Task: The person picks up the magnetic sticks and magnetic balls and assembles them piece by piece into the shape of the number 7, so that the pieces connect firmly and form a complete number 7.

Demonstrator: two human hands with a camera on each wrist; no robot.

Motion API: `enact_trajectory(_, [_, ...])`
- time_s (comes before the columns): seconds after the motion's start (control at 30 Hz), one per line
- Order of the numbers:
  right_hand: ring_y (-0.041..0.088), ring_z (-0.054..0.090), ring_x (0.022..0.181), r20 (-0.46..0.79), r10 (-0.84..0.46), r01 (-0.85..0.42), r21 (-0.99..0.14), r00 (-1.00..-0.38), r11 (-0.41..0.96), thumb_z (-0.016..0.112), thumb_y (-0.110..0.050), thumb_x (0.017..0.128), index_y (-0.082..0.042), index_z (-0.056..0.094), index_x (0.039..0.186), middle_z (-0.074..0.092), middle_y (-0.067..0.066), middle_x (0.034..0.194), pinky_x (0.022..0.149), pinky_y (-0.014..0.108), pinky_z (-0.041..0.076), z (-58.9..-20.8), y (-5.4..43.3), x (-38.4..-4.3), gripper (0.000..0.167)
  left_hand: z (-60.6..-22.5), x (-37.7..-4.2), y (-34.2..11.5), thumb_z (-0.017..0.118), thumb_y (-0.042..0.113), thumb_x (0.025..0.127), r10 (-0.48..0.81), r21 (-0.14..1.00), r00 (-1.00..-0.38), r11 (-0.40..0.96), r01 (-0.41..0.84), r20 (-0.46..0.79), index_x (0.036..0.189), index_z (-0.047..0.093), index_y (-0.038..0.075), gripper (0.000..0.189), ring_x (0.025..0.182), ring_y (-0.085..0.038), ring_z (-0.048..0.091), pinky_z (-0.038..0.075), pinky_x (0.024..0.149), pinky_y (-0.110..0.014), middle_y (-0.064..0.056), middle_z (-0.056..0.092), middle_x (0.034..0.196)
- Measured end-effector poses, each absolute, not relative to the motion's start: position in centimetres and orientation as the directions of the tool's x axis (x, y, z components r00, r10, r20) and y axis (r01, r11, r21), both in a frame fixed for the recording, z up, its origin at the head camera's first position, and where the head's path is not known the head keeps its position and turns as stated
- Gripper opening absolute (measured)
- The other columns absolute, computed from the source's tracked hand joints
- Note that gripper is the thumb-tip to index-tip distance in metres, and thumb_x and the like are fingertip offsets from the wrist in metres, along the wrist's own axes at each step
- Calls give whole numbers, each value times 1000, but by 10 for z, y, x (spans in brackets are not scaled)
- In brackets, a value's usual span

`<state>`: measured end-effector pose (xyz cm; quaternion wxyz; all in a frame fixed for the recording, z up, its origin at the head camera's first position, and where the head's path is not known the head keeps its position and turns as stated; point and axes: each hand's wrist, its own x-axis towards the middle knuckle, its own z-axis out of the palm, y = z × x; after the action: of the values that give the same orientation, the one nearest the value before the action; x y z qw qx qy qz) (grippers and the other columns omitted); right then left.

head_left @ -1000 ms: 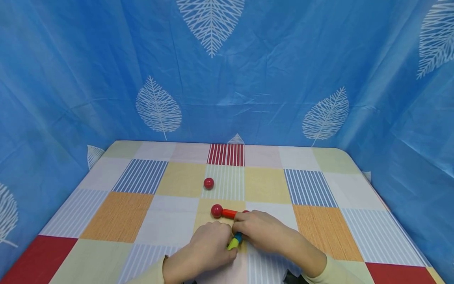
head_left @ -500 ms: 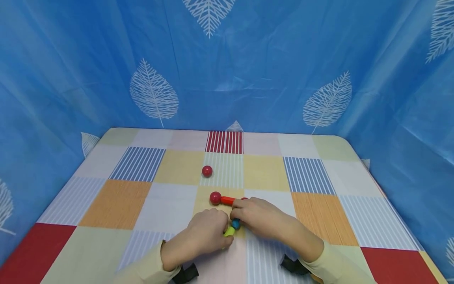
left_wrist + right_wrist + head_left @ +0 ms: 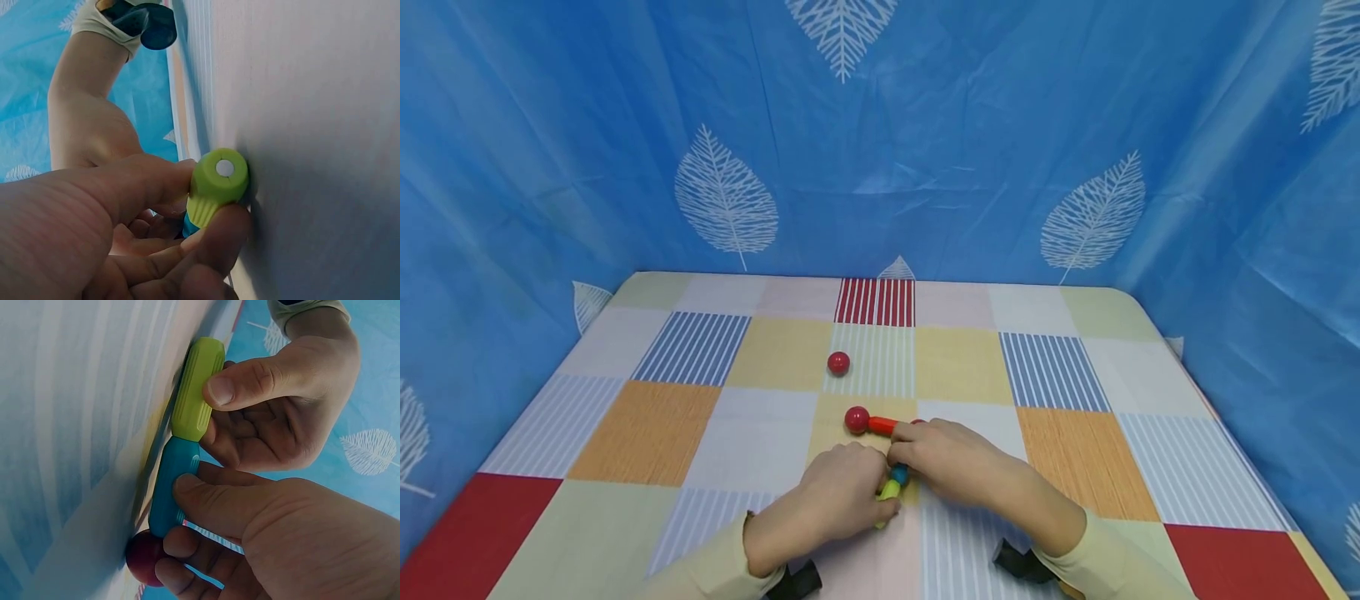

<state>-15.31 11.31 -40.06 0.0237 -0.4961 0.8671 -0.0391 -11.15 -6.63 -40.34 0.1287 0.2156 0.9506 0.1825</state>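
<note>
My left hand (image 3: 842,492) pinches a yellow-green ribbed magnetic rod (image 3: 197,394) between thumb and fingers. A pale round disc sits in the rod's near end in the left wrist view. Its far end meets a blue rod (image 3: 172,487), end to end. Thumb and fingers of my right hand (image 3: 955,462) grip the blue rod. Against the blue rod's other end lies a dark red ball (image 3: 144,557), touched by the right fingers. In the head view, an orange-red rod (image 3: 882,426) runs from another red ball (image 3: 857,420) towards that ball, partly hidden by my right hand.
Farther back, a single red ball (image 3: 838,363) rests on the patchwork tablecloth (image 3: 760,433). A blue curtain (image 3: 925,167) with white leaf prints hangs behind the table and along both sides. Black wrist devices sit under both sleeves.
The head view tilted downward between the first two frames, so everything sits higher in it. Both hands keep their hold, and the yellow-green rod has turned slightly.
</note>
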Motion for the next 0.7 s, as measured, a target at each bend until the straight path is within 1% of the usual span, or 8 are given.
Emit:
enact_trajectory(0.23, [7,55,79,1,-860,-855,-107,-511,508,70,-12,89,-19,70,98,59,-9,97,80,30,51,-400,114,-153,12,-403,-109,-65,78,39,80,461,405,-875,836,371,-151,52,44,18,50,39,-5,33,23,39,-23,12,27,42])
enact_trajectory(0.33, [7,55,78,1,-858,-852,-119,-514,511,70,-13,90,-20,70,97,59,-9,97,80,30,51,-400,114,-153,10,-404,-110,-66,77,39,81,465,425,-874,826,371,-141,52,43,18,50,39,-5,32,22,39,-22,13,26,42])
enact_trajectory(0.4, [7,55,78,0,-857,-849,-129,-516,512,70,-14,90,-20,69,96,58,-10,97,79,30,50,-400,115,-152,9,-405,-111,-67,76,37,81,466,442,-876,816,372,-123,53,44,18,47,40,-5,32,22,39,-22,13,27,44])
enact_trajectory(0.5, [6,54,76,3,-858,-850,-139,-513,508,71,-16,90,-20,69,96,58,-10,96,78,29,51,-400,115,-152,7,-403,-115,-71,75,33,82,459,486,-886,790,373,-66,61,51,18,35,43,-4,36,28,40,-22,13,36,48])
enact_trajectory(0.6, [5,52,75,6,-863,-855,-136,-506,500,70,-17,90,-19,67,95,57,-10,96,77,29,50,-399,116,-152,6,-399,-121,-76,74,29,83,437,526,-899,760,383,22,76,61,14,21,46,-3,43,36,42,-22,13,46,54])
enact_trajectory(0.7, [4,50,73,7,-863,-854,-144,-506,499,70,-18,91,-18,65,93,57,-10,95,75,29,50,-398,117,-153,5,-395,-128,-82,75,27,83,410,541,-907,743,395,98,89,64,9,22,49,-2,46,40,45,-22,12,51,61])
